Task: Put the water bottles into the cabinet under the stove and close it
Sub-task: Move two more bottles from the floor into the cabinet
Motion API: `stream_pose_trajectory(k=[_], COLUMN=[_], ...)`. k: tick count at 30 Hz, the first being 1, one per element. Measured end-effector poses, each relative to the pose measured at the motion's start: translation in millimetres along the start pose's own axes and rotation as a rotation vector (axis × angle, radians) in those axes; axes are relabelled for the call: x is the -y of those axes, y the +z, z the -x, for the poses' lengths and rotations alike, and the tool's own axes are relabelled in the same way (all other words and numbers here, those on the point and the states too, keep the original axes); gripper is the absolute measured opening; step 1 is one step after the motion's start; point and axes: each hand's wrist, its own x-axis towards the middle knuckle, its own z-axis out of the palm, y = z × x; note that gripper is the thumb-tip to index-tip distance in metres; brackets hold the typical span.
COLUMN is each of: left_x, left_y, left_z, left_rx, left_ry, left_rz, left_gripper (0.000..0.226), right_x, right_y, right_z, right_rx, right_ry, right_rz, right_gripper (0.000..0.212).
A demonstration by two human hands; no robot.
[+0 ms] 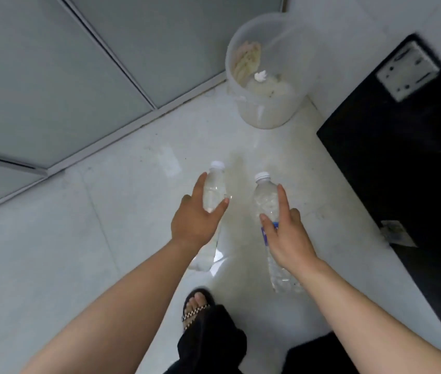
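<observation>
Bottles (214, 190) nr bin (267, 112), blk panel (402, 163)

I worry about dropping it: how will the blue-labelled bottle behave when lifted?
The blue-labelled bottle looks nearly full of water, so it is probably heavy for its size. Its ribbed clear wall looks thin, so it may give under the right hand. Tall and narrow, it could tip if nudged.

A pale glossy floor (122, 217) meets frosted glass panels (52, 76), with a translucent bin (270, 112) near a black slab (402, 163).
</observation>
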Motion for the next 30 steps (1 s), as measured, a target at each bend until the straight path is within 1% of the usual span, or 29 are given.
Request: stream_pose_trajectory(k=[6, 9, 13, 16, 19, 23, 27, 30], left_x=[-88.0, -134.2, -180.8, -192.6, -181.8, -145.0, -89.1, -32.3], left_y=[-179.4, -253.7, -320.5, -348.5, -362.9, -385.6, -409.5, -421.1], left_z=[166.1, 267.4, 389.6, 459.8, 514.4, 570.7, 635.5, 697.4], left_rx=[-0.077, -0.123, -0.224, -0.298, -0.425, -0.584, -0.744, -0.852], left_ry=[-0.133, -0.164, -0.234, -0.299, -0.360, -0.493, -0.645, -0.766], left_rz=[0.134, 0.181, 0.249, 0.350, 0.438, 0.477, 0.524, 0.524], left_gripper=[0.071, 0.071, 0.072, 0.072, 0.073, 0.074, 0.074, 0.074], right_x=[135.6, 184.1, 220.6, 246.7, 270.8, 307.2, 348.5, 368.0], right_y=[-132.5, -199.6, -267.6, -297.0, -302.1, -277.2, -219.5, -152.2], right_z=[178.6, 271.3, 376.1, 431.7, 474.9, 519.4, 574.6, 628.6], right_rx=[0.087, 0.137, 0.182, 0.236, 0.304, 0.424, 0.537, 0.639], right_ry=[-0.079, -0.150, -0.266, -0.374, -0.485, -0.649, -0.766, -0.839], right_rz=[-0.013, -0.001, 0.030, 0.065, 0.091, 0.137, 0.230, 0.266], right_gripper=[0.065, 0.066, 0.065, 0.065, 0.066, 0.066, 0.064, 0.064])
